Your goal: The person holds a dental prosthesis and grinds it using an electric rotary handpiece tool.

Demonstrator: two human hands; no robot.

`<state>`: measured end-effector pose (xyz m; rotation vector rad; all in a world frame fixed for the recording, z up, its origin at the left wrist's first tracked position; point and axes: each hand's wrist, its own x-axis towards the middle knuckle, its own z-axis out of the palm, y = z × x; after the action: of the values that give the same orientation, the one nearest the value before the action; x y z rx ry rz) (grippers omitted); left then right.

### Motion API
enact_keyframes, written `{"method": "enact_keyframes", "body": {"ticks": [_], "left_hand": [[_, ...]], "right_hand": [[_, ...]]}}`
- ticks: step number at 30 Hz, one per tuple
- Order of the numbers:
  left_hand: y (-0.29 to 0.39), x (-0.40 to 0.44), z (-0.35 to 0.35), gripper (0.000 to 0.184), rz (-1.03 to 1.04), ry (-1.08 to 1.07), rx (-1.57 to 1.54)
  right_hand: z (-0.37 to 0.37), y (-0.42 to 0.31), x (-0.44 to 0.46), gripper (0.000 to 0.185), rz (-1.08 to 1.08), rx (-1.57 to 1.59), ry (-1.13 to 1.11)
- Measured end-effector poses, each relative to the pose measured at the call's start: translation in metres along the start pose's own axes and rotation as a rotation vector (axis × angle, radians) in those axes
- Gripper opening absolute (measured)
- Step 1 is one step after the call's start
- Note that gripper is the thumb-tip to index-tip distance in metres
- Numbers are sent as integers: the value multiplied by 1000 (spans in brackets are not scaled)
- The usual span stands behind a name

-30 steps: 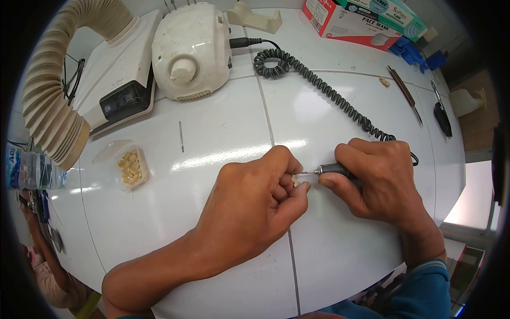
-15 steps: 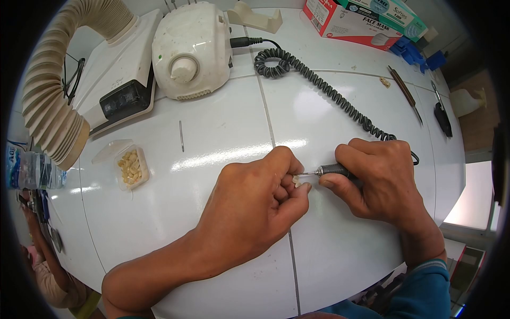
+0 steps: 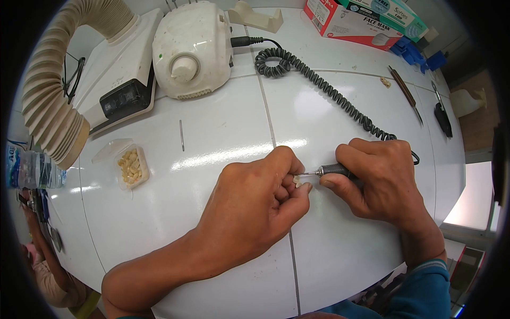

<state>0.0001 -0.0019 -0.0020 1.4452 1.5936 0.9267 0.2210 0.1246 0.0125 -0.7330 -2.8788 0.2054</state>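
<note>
My left hand [image 3: 255, 199] is closed, pinching a small cream-coloured tooth-like piece [image 3: 297, 181] between thumb and fingers. Most of that piece is hidden by the fingertips. In my right hand [image 3: 374, 178] is a dark rotary handpiece [image 3: 336, 169], gripped like a pen. Its thin metal bit points left and reaches the piece at the left fingertips; whether it touches the surface is too small to tell. A coiled black cord [image 3: 329, 87] runs from the handpiece up to a cream control unit [image 3: 186, 53] with a round knob.
A small clear box [image 3: 139, 181] of tooth-like pieces stands open at left, near a thin metal bit [image 3: 181, 135]. A ribbed hose [image 3: 42, 117] arches over the left side. Face mask boxes [image 3: 350, 26] and a brown-handled knife [image 3: 404, 90] lie at right. Another person [image 3: 56, 271] sits lower left.
Both hands hold almost the same position, with only a very slight shift of the fingertips and the small piece. Nothing has been taken up or let go.
</note>
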Motion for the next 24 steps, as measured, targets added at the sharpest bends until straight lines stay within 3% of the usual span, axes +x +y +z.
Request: {"method": "enact_keyframes", "body": {"ticks": [24], "left_hand": [[0, 1, 0, 23, -15, 8, -9]], "right_hand": [[2, -1, -1, 49, 5, 6, 32]]}}
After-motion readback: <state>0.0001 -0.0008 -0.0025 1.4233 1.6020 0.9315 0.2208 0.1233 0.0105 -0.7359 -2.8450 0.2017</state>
